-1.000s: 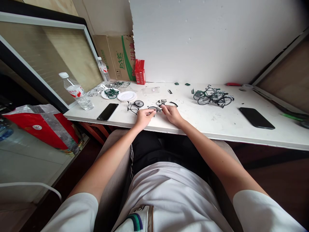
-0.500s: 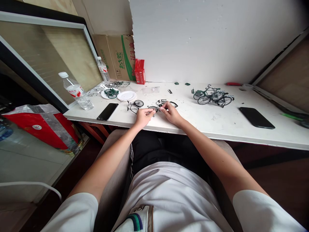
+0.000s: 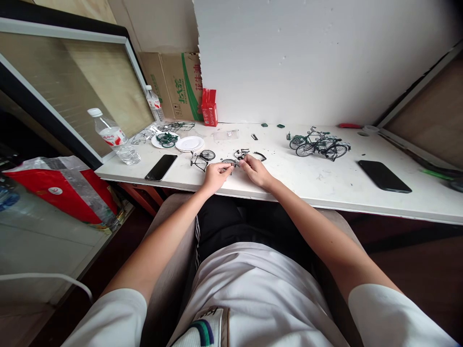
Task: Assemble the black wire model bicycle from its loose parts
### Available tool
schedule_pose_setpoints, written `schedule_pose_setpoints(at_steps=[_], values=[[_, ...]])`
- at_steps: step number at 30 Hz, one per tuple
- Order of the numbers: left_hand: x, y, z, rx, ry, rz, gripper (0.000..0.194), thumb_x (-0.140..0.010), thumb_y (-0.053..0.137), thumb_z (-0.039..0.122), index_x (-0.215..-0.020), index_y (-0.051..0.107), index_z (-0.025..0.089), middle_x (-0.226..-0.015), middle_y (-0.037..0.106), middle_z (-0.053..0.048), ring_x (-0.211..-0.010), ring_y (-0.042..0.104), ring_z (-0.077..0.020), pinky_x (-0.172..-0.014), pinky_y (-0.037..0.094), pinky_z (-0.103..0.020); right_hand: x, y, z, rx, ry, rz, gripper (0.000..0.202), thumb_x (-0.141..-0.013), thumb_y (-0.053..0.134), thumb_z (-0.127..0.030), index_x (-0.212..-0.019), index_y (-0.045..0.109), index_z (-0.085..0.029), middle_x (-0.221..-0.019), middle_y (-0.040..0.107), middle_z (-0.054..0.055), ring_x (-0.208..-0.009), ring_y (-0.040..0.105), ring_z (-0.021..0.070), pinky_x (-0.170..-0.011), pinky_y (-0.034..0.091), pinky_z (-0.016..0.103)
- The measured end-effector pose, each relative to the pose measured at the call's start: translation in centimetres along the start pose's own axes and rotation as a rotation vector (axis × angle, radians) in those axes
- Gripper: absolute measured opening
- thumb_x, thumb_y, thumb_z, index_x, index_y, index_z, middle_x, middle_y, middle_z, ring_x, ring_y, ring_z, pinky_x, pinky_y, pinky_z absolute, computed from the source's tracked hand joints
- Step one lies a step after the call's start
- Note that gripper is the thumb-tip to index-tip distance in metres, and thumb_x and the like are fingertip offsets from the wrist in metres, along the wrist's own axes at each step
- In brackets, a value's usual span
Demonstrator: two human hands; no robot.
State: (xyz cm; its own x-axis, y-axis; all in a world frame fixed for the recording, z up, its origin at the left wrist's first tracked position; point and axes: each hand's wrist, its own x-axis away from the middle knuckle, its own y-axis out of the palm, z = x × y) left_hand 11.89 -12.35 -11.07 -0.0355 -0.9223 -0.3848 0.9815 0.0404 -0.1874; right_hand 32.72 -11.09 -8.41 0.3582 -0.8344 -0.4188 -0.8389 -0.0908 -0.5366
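Note:
Between my hands is a small black model bicycle wheel (image 3: 228, 162) with thin spokes, partly covered by fingers. My left hand (image 3: 216, 175) is closed on its near side, thumb and forefinger pinched. My right hand (image 3: 254, 170) is closed at the wheel's right side, its fingertips pinched on a small dark part too tiny to name. Just left of my left hand lies a black model bicycle frame (image 3: 198, 161) with one wheel (image 3: 207, 154) by it. Behind my right hand are more black bicycle parts (image 3: 240, 153) and a curved black piece (image 3: 259, 155).
Two assembled model bicycles (image 3: 321, 144) stand to the right, near a black phone (image 3: 385, 176). At left are another phone (image 3: 161, 167), a water bottle (image 3: 115, 138), white plates (image 3: 190, 143) and green bicycle parts (image 3: 167, 140). A red box (image 3: 210, 108) stands behind, against the cardboard.
My right hand has turned slightly and lowered, its fingers curling in more beside the wheel. My left hand stays almost still, pinching the wheel.

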Motion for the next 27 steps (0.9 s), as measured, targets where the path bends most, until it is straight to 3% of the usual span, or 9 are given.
schedule_pose_setpoints(at_steps=[6,10,14,17,24,27], values=[[-0.11,-0.12,0.02,0.019,-0.016,0.007,0.035,-0.083,0.082,0.044,-0.099,0.086,0.013,-0.061,0.069,-0.003,-0.046,0.054,-0.0123,-0.047,0.04,-0.025,-0.04,-0.04,0.43,-0.067,-0.034,-0.007,0.047,-0.102,0.053,-0.07,-0.096,0.054,-0.023,-0.095,0.064,0.006,-0.086,0.055,0.0224,-0.082,0.044,0.037],[-0.16,-0.12,-0.12,0.004,-0.019,0.008,0.033,-0.084,0.081,0.043,-0.098,0.085,0.013,-0.06,0.069,-0.003,-0.046,0.054,-0.0123,-0.047,0.04,-0.025,-0.18,-0.08,0.25,-0.099,-0.006,0.009,0.053,-0.1,0.056,-0.074,-0.087,0.055,-0.023,-0.085,0.062,0.004,-0.081,0.054,0.0204,-0.077,0.043,0.034],[0.05,0.03,0.16,-0.027,0.008,-0.013,0.032,-0.085,0.08,0.042,-0.096,0.085,0.013,-0.059,0.068,-0.002,-0.045,0.054,-0.0124,-0.047,0.041,-0.025,-0.26,-0.03,0.0,-0.076,0.05,0.018,0.064,-0.103,0.044,-0.077,-0.071,0.052,-0.022,-0.067,0.052,0.001,-0.067,0.048,0.0174,-0.07,0.038,0.034],[0.19,0.08,0.46,-0.029,0.014,-0.016,0.032,-0.084,0.08,0.042,-0.095,0.085,0.012,-0.061,0.07,-0.003,-0.046,0.055,-0.0124,-0.048,0.042,-0.025,-0.19,-0.11,-0.17,-0.077,0.06,0.013,0.066,-0.106,0.035,-0.074,-0.068,0.05,-0.022,-0.065,0.048,0.0,-0.065,0.044,0.0168,-0.069,0.036,0.034],[0.09,-0.06,0.33,-0.005,-0.001,-0.008,0.033,-0.084,0.081,0.044,-0.097,0.086,0.014,-0.059,0.068,-0.002,-0.046,0.054,-0.0124,-0.048,0.04,-0.025,-0.02,-0.47,0.11,-0.237,0.057,-0.086,0.029,-0.1,0.053,-0.05,-0.086,0.049,-0.024,-0.074,0.048,-0.001,-0.068,0.041,0.0175,-0.065,0.037,0.033],[0.04,-0.11,0.15,0.012,-0.012,-0.009,0.036,-0.084,0.081,0.046,-0.1,0.086,0.014,-0.062,0.07,-0.003,-0.046,0.054,-0.012,-0.048,0.041,-0.025,-0.04,-0.5,0.13,-0.256,0.06,-0.081,0.026,-0.097,0.056,-0.048,-0.089,0.051,-0.024,-0.076,0.049,-0.001,-0.07,0.042,0.0178,-0.066,0.038,0.032]])
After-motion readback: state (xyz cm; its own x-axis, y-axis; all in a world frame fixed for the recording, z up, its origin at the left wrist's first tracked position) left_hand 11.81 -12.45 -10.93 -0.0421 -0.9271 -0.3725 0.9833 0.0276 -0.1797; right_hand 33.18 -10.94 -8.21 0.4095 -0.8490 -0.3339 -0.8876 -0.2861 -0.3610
